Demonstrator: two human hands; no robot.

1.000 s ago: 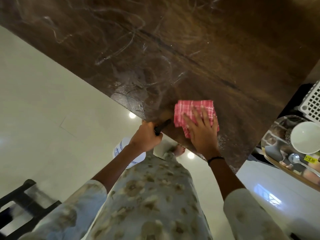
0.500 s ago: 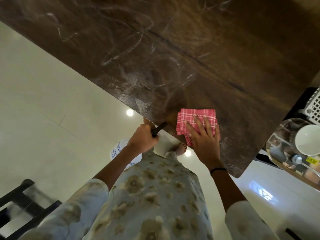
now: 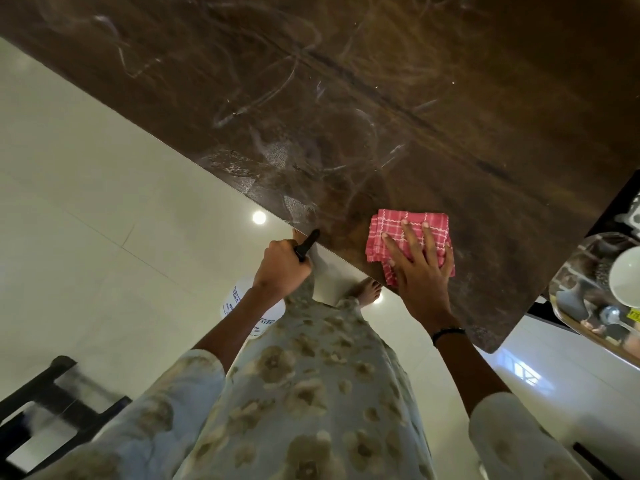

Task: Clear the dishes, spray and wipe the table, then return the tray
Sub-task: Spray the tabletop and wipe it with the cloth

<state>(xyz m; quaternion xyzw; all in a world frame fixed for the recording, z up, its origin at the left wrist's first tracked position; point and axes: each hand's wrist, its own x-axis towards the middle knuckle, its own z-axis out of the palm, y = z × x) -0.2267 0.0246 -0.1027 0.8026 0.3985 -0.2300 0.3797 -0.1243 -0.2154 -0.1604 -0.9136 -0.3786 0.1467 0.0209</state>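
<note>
the right hand (image 3: 420, 271) is lying flat with fingers straight and spread, pressing down on the cloth (image 3: 408, 237), a folded red checked square that is sitting on the table (image 3: 346, 98) just inside its near edge, not far from the near right corner. the left hand (image 3: 282, 268) is hanging off the table just beside that same edge, its fingers curling tight around the black head of the bottle (image 3: 249, 313), whose white labelled body is dangling below the wrist over the floor (image 3: 86, 202). pale smeared streaks are showing across the dark tabletop, thickest along the near edge by the left hand. beyond the table's right edge, the tray (image 3: 571, 323) is sitting apart, carrying a white bowl (image 3: 625, 277) and a spoon (image 3: 613, 315). a dark chair (image 3: 52, 403) is standing on the floor at lower left.
</note>
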